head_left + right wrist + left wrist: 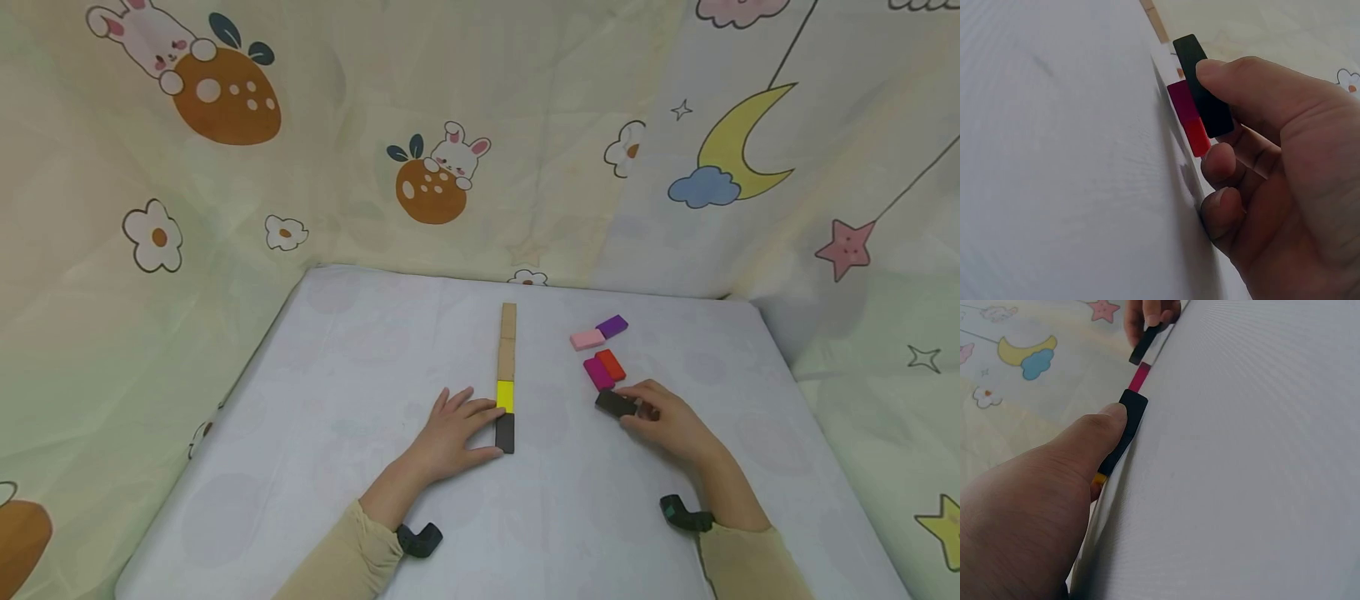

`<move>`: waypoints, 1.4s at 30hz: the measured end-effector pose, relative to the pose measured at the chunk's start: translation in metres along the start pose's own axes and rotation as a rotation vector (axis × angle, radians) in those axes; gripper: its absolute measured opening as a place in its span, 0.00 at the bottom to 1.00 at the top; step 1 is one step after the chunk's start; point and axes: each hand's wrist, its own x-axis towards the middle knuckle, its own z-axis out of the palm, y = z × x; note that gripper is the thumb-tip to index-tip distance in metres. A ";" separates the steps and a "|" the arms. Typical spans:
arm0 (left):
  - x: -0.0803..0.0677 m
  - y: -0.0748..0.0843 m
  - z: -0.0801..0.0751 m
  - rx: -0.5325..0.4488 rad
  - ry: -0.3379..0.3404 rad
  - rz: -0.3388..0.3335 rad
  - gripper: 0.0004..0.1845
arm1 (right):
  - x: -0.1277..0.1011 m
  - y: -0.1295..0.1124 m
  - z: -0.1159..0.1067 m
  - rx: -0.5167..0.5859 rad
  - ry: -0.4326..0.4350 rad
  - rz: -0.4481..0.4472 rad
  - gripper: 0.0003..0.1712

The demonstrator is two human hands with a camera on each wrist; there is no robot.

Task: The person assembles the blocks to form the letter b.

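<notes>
A straight row runs away from me in the head view: a black block nearest, a yellow block beyond it, then two plain wooden blocks. My left hand lies spread at the row's left side; its thumb touches the near black block and its index fingertip lies by the yellow one. On the right, my right hand pinches another black block between thumb and fingers. In the right wrist view this black block is tilted, partly in front of the magenta and red blocks.
Beyond the right hand, a magenta block lies against a red block. Farther back, a pink block meets a purple block at a corner. A white-covered table holds everything, with printed cloth behind it.
</notes>
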 end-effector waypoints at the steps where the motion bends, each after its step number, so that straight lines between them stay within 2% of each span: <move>1: 0.000 0.000 0.000 0.002 0.000 0.000 0.36 | 0.000 -0.001 0.000 0.005 0.004 0.000 0.25; 6: 0.000 0.000 0.000 0.011 0.003 0.004 0.36 | 0.005 -0.011 0.005 0.035 0.009 -0.005 0.25; 12: 0.000 0.001 0.000 0.005 0.010 0.002 0.36 | 0.018 -0.036 0.016 0.083 0.038 0.003 0.25; 19: 0.000 0.001 0.000 0.010 0.007 -0.003 0.35 | 0.040 -0.059 0.028 0.141 0.049 0.033 0.25; 22: 0.000 0.001 0.000 0.010 0.007 -0.002 0.35 | 0.052 -0.067 0.034 0.166 0.026 0.072 0.24; 29: -0.001 0.001 -0.002 0.004 0.027 0.019 0.35 | 0.079 -0.082 0.045 0.179 0.001 0.234 0.26; 35: -0.001 0.001 -0.002 0.009 0.016 0.008 0.36 | 0.100 -0.086 0.052 0.177 -0.013 0.304 0.27; 42: 0.001 0.000 0.000 0.025 0.036 0.021 0.35 | 0.117 -0.085 0.056 0.129 -0.024 0.259 0.25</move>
